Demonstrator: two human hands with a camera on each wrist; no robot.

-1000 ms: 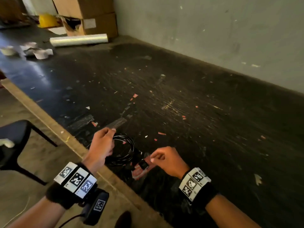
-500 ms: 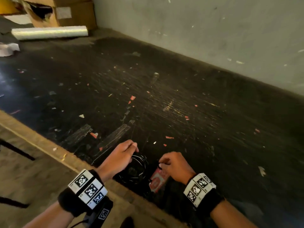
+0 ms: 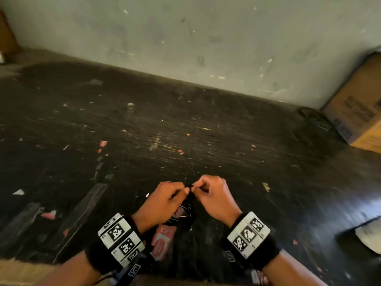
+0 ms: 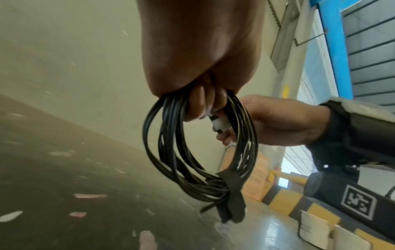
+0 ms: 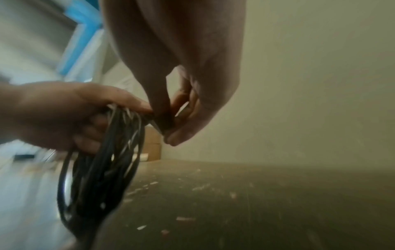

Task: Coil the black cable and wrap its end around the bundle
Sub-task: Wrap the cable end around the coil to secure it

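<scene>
Now the left hand point(image 4: 198, 55) grips the coiled black cable point(image 4: 198, 152) mid-frame above the surface point(image 3: 206, 131); the right hand point(image 3: 214, 195) pinches its end. A slack pinch could let the loops spring apart.

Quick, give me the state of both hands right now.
Left hand: grips the coiled black cable.
Right hand: pinches the cable at the top of the coil.

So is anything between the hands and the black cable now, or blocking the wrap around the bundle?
Nothing visible. The left hand grips the top of the coiled black cable, held clear of the table. The right hand pinches cable beside the left fingertips. A dark strap already binds the coil's bottom.
</scene>
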